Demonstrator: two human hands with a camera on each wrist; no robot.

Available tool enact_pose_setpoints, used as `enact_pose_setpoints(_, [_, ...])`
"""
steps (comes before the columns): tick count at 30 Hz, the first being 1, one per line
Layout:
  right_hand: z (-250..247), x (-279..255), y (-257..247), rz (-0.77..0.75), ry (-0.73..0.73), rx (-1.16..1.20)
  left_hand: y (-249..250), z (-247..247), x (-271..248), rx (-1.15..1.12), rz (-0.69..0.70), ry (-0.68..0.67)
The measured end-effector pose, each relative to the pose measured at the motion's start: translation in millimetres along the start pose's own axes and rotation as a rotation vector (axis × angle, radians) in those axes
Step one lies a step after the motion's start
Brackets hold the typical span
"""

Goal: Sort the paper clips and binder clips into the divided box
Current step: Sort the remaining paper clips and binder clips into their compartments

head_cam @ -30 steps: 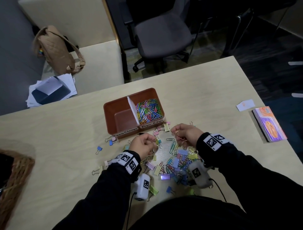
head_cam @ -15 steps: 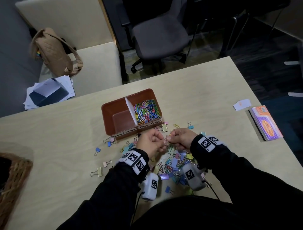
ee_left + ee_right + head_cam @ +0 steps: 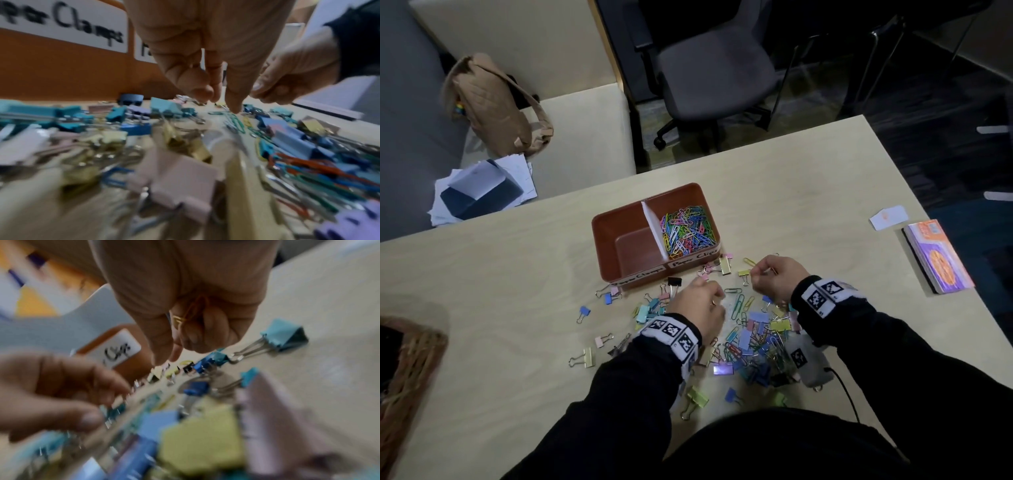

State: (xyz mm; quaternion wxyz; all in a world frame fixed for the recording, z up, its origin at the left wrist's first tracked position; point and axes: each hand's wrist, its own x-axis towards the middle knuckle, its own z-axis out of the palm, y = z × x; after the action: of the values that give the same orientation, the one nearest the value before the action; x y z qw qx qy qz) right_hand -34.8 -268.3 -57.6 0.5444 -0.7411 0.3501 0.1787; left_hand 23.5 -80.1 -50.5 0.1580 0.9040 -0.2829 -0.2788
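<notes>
A brown divided box (image 3: pixel 619 236) sits on the pale counter (image 3: pixel 791 205), and everything else is best placed from it. Its right compartment holds a heap of coloured paper clips (image 3: pixel 688 229); the left compartment shows only its bare floor. White labels run along the wall nearest the person.

Just in front of that near wall, a mixed pile of binder clips (image 3: pixel 756 329) and loose paper clips spreads across the counter toward the person. A few binder clips lie apart, out to the left of the pile.

The left hand (image 3: pixel 700 305) hovers low over the pile, just in front of the box, fingers pointing down with one fingertip (image 3: pixel 235 108) almost on the counter beside a green paper clip (image 3: pixel 236 123). It seems to have nothing in it, though the wrist view is blurred.

The right hand (image 3: pixel 774 277) is in front of the box's right corner, fingers curled into a loose fist. In the right wrist view an orange paper clip (image 3: pixel 197 308) shows tucked inside the curled fingers.

Well to the right of the box lie a small white card (image 3: pixel 888 217) and an orange-and-purple booklet (image 3: pixel 938 257). Far to the left, at the counter's edge, is a wicker basket (image 3: pixel 410 370).
</notes>
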Motion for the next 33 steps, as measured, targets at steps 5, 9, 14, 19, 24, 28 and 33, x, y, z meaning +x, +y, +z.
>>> enact_pose_setpoints(5, [-5.6,-4.0,0.8,-0.090,0.055,-0.645,24.8,15.9,12.7,0.089,0.057,-0.112])
enact_pose_setpoints(9, [-7.4,-7.7,3.8,-0.137,0.045,-0.745,22.4,17.9,22.3,0.106,0.069,-0.112])
enact_pose_setpoints(14, [6.7,-7.9,-1.8,-0.274,-0.061,-0.893,18.4,15.5,28.9,0.157,0.085,-0.111])
enact_pose_setpoints(19, [20.8,-5.2,-5.6,-0.329,-0.119,-1.060,21.1,15.4,26.7,0.250,0.055,-0.121])
enact_pose_setpoints(24, [26.6,-2.2,-6.3,-0.333,-0.170,-1.129,18.3,2.2,18.4,0.178,0.041,-0.111])
enact_pose_setpoints(28, [24.3,-6.1,-12.3,-0.319,-0.231,-1.099,28.9,-33.1,8.1,0.003,0.120,0.158])
enact_pose_setpoints(33, [5.9,-4.0,-36.8,-0.206,-0.064,-0.475,21.0,-84.9,24.9,-0.133,-0.036,0.414])
